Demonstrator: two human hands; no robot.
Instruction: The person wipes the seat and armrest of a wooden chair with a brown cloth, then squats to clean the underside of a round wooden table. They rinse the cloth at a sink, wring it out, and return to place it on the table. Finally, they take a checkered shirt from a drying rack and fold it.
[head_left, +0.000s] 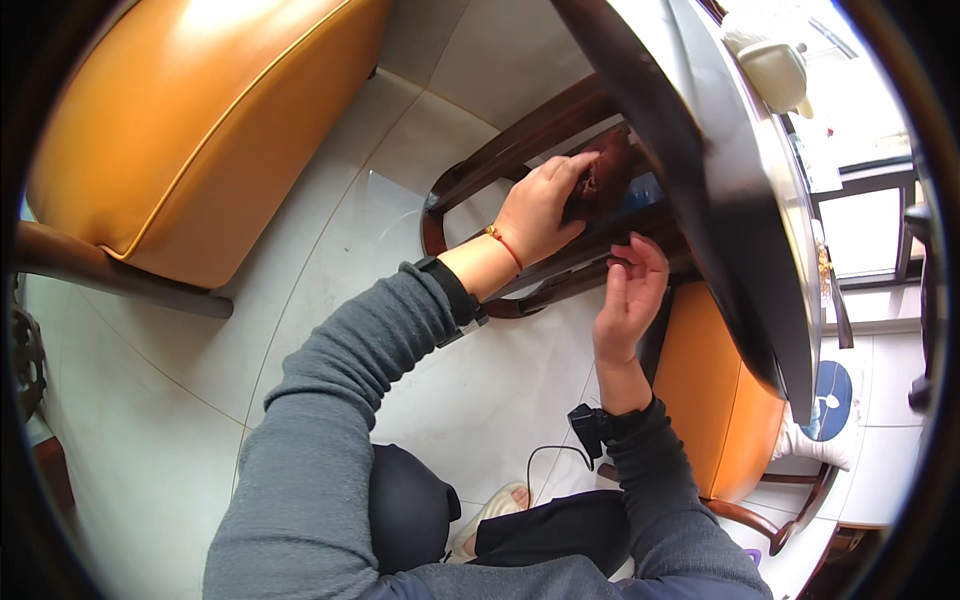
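Note:
My left hand (541, 204) reaches under the tabletop, thumb and fingers around a dark reddish-brown crumpled thing (609, 169), perhaps a bag. That thing lies between the dark wooden rails (525, 146) of the table base, and its far part is in shadow. Something blue and see-through (643, 191) shows just beside it. My right hand (634, 296) is raised below the table's edge, near the lower rail, fingers loosely curled and apart, with nothing visible in it. A red cord bracelet (506, 244) circles my left wrist.
The dark table edge (697, 157) overhangs both hands. A pale teapot (776, 75) stands on the tabletop. Orange padded chairs stand left (202, 135) and right (705, 382). From a black device (590, 429) at my right wrist, a cable (551, 448) hangs towards the tiled floor (322, 247).

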